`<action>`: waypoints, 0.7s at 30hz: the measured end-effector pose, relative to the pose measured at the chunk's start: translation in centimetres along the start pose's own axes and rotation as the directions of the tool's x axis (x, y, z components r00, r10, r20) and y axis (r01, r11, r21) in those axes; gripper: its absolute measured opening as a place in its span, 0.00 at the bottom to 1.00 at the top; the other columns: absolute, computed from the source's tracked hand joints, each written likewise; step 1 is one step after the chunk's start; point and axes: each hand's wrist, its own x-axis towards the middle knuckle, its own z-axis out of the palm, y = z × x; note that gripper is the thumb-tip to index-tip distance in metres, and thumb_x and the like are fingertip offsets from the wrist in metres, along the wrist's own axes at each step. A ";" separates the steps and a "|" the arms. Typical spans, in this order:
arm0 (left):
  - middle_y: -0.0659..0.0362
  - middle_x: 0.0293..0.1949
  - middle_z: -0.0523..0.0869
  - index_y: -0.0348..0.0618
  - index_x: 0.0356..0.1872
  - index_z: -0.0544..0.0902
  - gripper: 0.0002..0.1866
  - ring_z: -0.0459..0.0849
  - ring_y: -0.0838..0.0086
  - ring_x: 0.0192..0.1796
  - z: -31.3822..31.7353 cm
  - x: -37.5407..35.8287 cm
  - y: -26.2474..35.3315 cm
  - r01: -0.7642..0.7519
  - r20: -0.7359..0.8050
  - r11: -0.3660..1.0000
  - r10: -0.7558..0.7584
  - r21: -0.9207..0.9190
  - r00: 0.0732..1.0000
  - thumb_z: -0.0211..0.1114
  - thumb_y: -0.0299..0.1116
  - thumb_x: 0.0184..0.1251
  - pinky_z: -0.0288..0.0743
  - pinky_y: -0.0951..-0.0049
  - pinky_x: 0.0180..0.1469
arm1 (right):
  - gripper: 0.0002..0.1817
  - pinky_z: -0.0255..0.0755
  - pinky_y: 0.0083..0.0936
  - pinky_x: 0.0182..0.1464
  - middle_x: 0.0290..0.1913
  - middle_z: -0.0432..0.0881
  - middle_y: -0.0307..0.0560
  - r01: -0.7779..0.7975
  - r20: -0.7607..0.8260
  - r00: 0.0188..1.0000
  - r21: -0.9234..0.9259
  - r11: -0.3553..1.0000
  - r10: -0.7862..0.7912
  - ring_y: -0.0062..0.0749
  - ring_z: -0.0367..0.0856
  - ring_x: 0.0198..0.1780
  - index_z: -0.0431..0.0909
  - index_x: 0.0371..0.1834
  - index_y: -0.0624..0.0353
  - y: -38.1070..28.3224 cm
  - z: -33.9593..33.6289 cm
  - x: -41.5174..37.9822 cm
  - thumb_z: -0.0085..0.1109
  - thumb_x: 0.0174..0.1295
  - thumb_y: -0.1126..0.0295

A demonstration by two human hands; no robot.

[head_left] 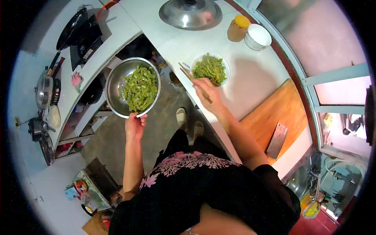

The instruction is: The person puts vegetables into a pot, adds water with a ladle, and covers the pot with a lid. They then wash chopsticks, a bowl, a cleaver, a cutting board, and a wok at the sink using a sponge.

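Observation:
My left hand (pixel 136 124) grips the near rim of a round steel bowl (pixel 114 87), fingers closed on its edge. Cut green vegetables, perhaps green beans or peppers (pixel 139 90), lie inside, and the bowl is held over the floor beside the counter. Closed around a pair of wooden chopsticks (pixel 187 72) is my right hand (pixel 207 94), whose tips point up and left. A white plate (pixel 227 72) stands on the counter just beyond that hand. It carries a heap of similar green pieces (pixel 209 69).
On the counter's far side are a metal wok lid (pixel 190 13), a yellow-capped jar (pixel 238 29) and white bowls (pixel 258 37). A cleaver (pixel 277 140) lies on a wooden cutting board (pixel 270 117) at right. A black wok (pixel 72 29) and pink cloth (pixel 76 79) occupy the left counter.

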 end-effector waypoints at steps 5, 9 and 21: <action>0.50 0.25 0.81 0.35 0.31 0.73 0.09 0.71 0.75 0.21 -2.1 -3.1 1.2 -0.059 -0.086 0.998 0.060 0.008 0.994 0.51 0.32 0.58 0.62 0.77 0.22 | 0.13 0.71 0.26 0.37 0.42 0.75 0.50 -0.038 -0.024 0.999 -0.202 0.979 0.034 0.42 0.77 0.36 0.74 0.46 0.57 1.5 1.9 -0.9 0.51 0.58 0.79; 0.52 0.25 0.81 0.36 0.31 0.75 0.09 0.72 0.77 0.22 -4.3 -3.4 1.7 -0.105 -0.095 0.994 0.105 0.004 0.990 0.51 0.32 0.58 0.62 0.79 0.22 | 0.13 0.71 0.31 0.38 0.42 0.75 0.54 -0.153 -0.052 0.988 -0.226 0.962 0.145 0.43 0.77 0.38 0.72 0.48 0.58 2.0 0.6 -2.0 0.49 0.59 0.76; 0.44 0.25 0.81 0.29 0.42 0.68 0.14 0.73 0.74 0.16 -15.9 -1.9 8.6 -0.073 -0.103 0.979 0.055 -0.188 0.993 0.47 0.32 0.63 0.65 0.78 0.14 | 0.16 0.73 0.21 0.41 0.39 0.78 0.49 -0.210 -0.464 0.831 0.248 0.946 0.306 0.30 0.77 0.38 0.71 0.47 0.69 -4.0 6.4 5.1 0.45 0.67 0.66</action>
